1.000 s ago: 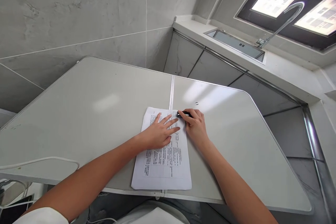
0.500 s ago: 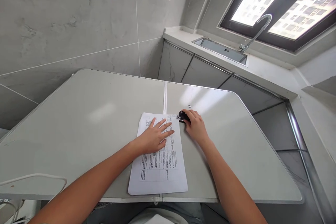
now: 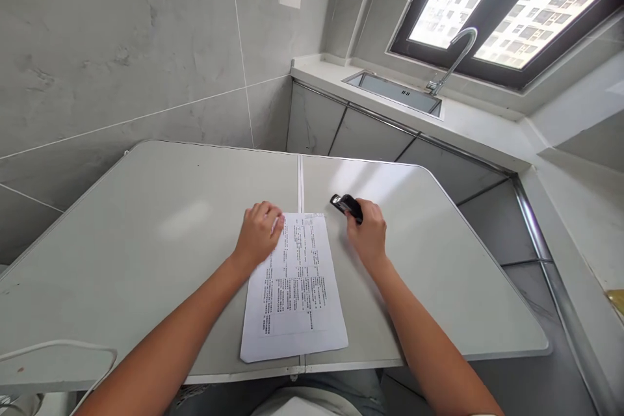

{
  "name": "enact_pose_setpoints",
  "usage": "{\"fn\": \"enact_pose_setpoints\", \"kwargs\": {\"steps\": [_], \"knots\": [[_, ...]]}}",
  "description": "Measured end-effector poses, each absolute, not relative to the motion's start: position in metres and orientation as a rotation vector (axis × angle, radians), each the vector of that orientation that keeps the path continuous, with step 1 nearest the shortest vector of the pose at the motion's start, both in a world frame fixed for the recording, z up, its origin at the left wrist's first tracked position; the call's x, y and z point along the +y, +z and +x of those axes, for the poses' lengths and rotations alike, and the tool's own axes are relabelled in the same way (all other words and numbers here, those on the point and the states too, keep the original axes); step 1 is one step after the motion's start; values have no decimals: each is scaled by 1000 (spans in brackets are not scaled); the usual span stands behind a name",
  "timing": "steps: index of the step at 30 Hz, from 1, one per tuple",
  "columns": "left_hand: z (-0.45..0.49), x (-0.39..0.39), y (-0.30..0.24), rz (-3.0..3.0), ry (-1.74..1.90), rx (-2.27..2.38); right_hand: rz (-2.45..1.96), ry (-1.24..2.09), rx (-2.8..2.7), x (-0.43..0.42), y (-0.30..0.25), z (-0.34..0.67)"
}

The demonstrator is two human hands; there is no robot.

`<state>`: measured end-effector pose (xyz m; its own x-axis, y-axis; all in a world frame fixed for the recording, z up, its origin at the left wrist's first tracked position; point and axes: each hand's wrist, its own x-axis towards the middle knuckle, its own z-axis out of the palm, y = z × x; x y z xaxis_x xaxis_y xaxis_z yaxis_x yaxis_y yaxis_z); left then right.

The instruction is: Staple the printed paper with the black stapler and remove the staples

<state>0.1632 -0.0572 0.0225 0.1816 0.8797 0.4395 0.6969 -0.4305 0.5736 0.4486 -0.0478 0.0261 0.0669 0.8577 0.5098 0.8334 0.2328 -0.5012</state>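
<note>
A printed sheet of paper (image 3: 297,286) lies on the grey folding table (image 3: 160,221) in front of me. My left hand (image 3: 258,233) rests on the sheet's top left corner with its fingers curled; I cannot make out whether it grips the paper. My right hand (image 3: 368,231) is closed round a small black stapler (image 3: 347,205), held just off the sheet's top right corner, its nose pointing left and away from me.
A counter with a steel sink (image 3: 392,91) and a curved tap (image 3: 451,58) runs behind the table under a window. Grey tiled wall stands to the left. A white cable (image 3: 58,346) loops over the table's near left edge.
My right hand has lifted the stapler off the sheet's top right corner and drawn it to the right. My left hand slid left to the top left corner and curled its fingers.
</note>
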Motion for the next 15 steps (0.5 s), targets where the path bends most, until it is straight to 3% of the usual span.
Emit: {"fn": "enact_pose_setpoints", "kwargs": {"steps": [7,15], "knots": [[121,-22,11,780,1540,789,-1391,573,-2153,-116,34,352],[111,-22,21,432,1527,513,-1411,576,-2174,-121,26,378]]}}
